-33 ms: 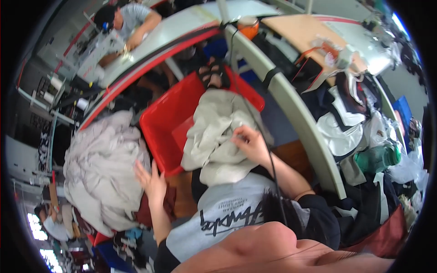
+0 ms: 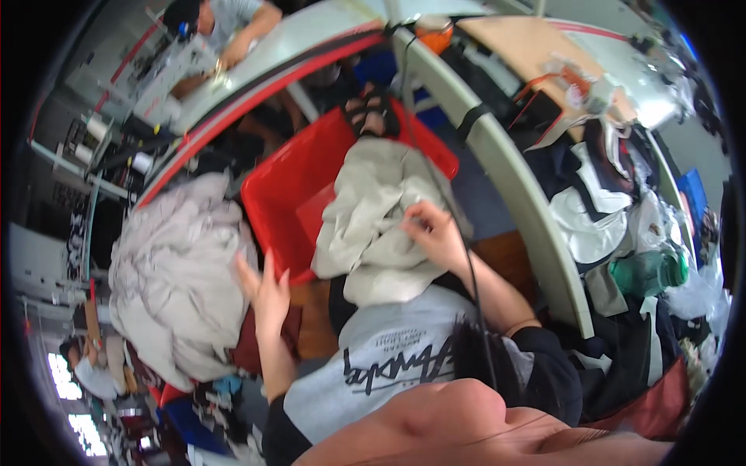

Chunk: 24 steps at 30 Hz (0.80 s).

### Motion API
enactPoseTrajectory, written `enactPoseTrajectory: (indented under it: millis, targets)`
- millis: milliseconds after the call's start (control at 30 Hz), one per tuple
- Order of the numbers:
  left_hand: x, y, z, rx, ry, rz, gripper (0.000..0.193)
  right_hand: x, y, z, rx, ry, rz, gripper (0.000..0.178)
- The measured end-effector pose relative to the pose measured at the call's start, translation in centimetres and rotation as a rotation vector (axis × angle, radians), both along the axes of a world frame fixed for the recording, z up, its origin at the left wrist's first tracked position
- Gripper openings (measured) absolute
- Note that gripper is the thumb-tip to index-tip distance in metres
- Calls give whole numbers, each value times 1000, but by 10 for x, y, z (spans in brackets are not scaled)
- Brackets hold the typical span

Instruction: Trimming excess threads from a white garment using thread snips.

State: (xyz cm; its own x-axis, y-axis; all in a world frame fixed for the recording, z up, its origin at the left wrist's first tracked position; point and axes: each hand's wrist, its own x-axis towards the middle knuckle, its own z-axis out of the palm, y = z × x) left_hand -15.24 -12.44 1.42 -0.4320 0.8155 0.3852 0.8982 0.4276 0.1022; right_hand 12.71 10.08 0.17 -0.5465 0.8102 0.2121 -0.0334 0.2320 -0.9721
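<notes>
A beige cloth garment [image 2: 381, 182] lies bunched over my lap, partly covering a red plastic bin [image 2: 284, 186]. Above its folds, my right hand [image 2: 439, 239] has its fingers bent together in a pinch; whatever is between them is too small to make out. To the left, my left hand [image 2: 270, 299] is open with its fingers spread, beside the near corner of the bin. Its fingertips are close to a big heap of pale greyish cloth [image 2: 175, 279]; whether they touch it I cannot tell.
A dark cable [image 2: 443, 186] hangs down past my right hand. A pale table leg beam [image 2: 528, 210] runs along my right, with fabric scraps and a green bottle-like roll [image 2: 649, 272] beyond. A person [image 2: 225, 31] works at a sewing machine [image 2: 183, 74] across the table.
The whole view has shifted slightly. My left hand's fingers stand a little further apart; my right hand keeps its pinch over the garment.
</notes>
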Motion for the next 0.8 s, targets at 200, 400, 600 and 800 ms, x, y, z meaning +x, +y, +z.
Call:
enactPoseTrajectory:
  millis: [200,400,600,800]
  targets:
    - [70,97,43,101,-741,-637,56,-2,11,-2,-63,-16,66,9]
    - [91,124,33,-207,-1048,-528,38,-6,14,7,-75,134,11,6]
    - [122,80,60,115,-1484,-559,21,-1,-6,53,-139,329,123,10]
    - [130,97,23,161,-1267,-285,12,-14,-2,33,26,-166,3,23]
